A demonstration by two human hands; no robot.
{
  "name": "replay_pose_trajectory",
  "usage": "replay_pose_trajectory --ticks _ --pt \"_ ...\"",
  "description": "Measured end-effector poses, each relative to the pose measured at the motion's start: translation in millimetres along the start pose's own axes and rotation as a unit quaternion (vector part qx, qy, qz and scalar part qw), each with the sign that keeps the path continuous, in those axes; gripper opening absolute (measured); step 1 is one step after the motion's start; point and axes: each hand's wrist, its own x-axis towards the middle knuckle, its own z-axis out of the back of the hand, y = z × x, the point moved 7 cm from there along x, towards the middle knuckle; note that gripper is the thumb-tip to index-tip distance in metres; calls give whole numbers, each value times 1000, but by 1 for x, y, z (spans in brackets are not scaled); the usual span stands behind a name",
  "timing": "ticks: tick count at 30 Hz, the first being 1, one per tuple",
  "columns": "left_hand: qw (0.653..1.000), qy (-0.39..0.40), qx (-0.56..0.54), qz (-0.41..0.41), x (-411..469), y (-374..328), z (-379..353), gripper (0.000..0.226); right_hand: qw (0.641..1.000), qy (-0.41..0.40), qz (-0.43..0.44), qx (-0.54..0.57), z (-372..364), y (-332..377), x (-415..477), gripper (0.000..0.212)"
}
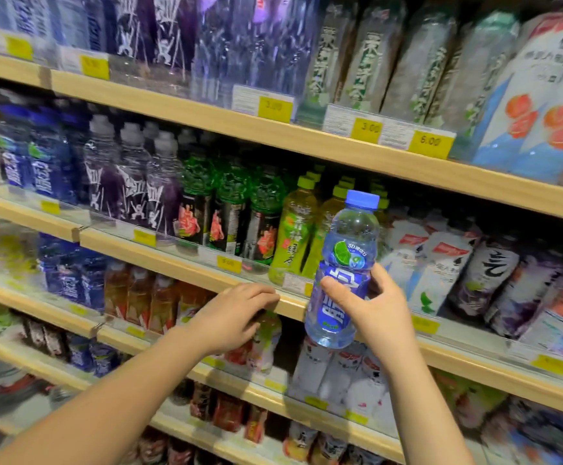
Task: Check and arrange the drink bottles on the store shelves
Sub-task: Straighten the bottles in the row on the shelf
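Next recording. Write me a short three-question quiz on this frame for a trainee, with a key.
1. Short answer: what do the fingers of the left hand rest on?
2. Multiple choice: where does the right hand grip the clear plastic bottle with a blue cap and blue label?
A) at the cap
B) around the labelled body
C) under the base
3. True or false: the held bottle is standing on a shelf.

Key
1. The light wooden shelf edge.
2. B
3. False: it is held up in front of the yellow-green tea bottles.
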Motion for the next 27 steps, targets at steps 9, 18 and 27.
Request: replay_pose_trajectory --ticks 9,18,27 --pt "998 -27 -10 61 -24 80 29 50 998 26 -28 44 -81 -15 17 60" --pt "992 -62 -18 106 -54 142 42 51 990 102 -7 96 -159 -13 51 51" --pt "990 -82 34 106 -71 182 58 53 982 160 24 95 -220 2 69 52"
